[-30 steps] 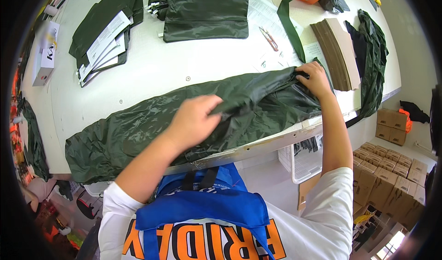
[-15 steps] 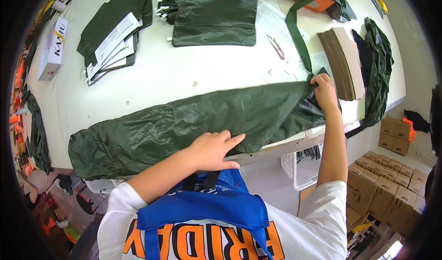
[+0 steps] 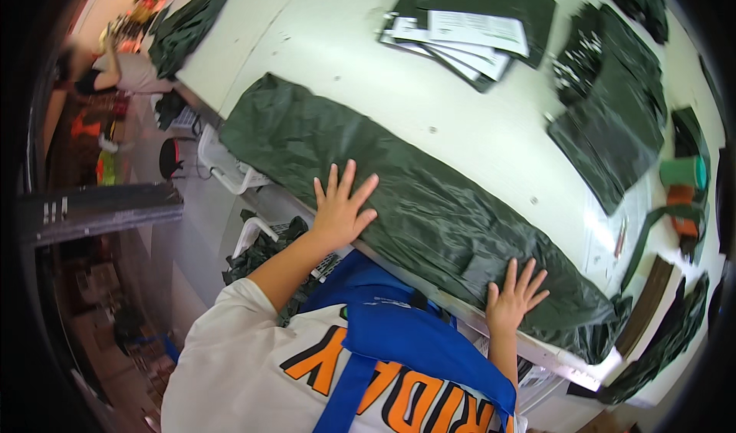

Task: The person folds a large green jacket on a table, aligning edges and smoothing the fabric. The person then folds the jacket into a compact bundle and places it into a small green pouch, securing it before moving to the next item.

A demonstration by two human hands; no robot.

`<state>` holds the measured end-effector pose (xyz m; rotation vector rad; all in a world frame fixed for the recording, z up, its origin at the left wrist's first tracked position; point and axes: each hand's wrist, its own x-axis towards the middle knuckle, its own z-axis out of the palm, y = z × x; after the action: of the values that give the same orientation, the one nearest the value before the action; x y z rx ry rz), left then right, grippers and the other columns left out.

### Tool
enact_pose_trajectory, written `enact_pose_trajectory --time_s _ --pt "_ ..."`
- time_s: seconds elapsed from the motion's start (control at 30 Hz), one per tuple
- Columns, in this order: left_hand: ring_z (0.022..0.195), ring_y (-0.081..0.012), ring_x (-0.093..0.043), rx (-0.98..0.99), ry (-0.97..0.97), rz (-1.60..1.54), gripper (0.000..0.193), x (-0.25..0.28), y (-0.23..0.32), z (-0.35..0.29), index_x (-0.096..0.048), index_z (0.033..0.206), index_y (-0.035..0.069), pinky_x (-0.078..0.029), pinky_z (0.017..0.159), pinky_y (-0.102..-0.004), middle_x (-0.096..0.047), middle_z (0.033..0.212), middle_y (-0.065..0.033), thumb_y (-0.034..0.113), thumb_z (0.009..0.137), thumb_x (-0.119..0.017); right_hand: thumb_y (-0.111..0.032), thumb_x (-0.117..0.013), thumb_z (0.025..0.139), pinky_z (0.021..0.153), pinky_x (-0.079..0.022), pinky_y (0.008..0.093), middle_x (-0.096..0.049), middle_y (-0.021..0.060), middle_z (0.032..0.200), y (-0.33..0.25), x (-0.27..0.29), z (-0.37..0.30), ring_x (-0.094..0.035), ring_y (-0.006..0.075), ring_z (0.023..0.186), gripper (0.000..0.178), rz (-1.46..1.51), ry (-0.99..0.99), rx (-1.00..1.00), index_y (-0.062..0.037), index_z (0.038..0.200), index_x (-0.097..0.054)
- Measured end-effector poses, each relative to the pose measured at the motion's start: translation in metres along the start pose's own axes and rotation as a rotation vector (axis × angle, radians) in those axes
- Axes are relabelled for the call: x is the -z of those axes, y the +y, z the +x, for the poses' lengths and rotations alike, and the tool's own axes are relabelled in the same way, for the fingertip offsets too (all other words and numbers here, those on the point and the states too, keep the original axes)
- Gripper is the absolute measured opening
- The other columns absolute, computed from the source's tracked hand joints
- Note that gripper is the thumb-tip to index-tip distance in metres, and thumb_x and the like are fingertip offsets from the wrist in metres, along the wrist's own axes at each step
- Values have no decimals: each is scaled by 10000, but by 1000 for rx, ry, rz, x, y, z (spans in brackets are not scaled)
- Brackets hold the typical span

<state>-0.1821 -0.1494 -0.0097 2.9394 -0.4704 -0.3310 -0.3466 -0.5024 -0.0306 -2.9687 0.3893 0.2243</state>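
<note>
A long folded piece of dark green, shiny fabric (image 3: 414,195) lies wrinkled along the near edge of the white table (image 3: 376,88). My left hand (image 3: 341,212) rests on it near the middle of its near edge, palm down with fingers spread. Flat on the fabric toward its right end is my right hand (image 3: 515,299), also with spread fingers. Neither hand grips anything. Beyond the right hand, a green strap (image 3: 640,249) runs down to the fabric's right end.
Dark green pouches (image 3: 613,134) and white printed papers (image 3: 479,34) lie farther back. Thread snips (image 3: 619,237), a cardboard stack (image 3: 645,306) and crumpled green fabric (image 3: 667,349) are at right. White baskets (image 3: 218,161) stand below the edge; another person (image 3: 126,72) is far left.
The view has swung left. My right hand has let go of the fabric's right end and now lies flat on it. My left hand's fingers have spread out.
</note>
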Motion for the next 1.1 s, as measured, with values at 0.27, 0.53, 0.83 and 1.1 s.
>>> enact_pose_trajectory --time_s 0.27,0.53,0.83,1.1 --pt "1285 -415 -365 344 447 91 630 24 -181 41 -384 1409 118 -303 1052 -517 -378 1428 -192 346 869 -614 -444 -472 883 1098 8 637 -184 160 1560 -5 -6 4 -66 438 1434 654 -140 -54 -25 -98 1432 -396" --pt "1084 -353 -566 379 249 -58 390 82 -301 192 -633 1102 16 -480 879 -448 -574 1191 -174 301 836 -640 -489 -373 937 1122 -8 597 -189 158 1557 2 -18 4 -82 415 1439 637 -260 -4 12 -87 1431 -367" --pt "712 -246 -610 904 21 -1297 227 110 -356 233 -658 917 1 -498 694 -383 -663 852 -114 200 897 -550 -498 -337 955 1126 -39 594 -194 162 1554 1 -26 0 -97 409 1438 627 -274 31 6 -98 1438 -341" --pt "1377 -442 -228 72 280 -136 519 80 -260 117 -423 1403 263 -167 1101 -604 -281 1509 -166 397 913 -531 -312 -491 898 1098 -40 644 -255 119 1534 -5 -4 13 -105 367 1449 514 264 -61 -310 -88 1358 -435"
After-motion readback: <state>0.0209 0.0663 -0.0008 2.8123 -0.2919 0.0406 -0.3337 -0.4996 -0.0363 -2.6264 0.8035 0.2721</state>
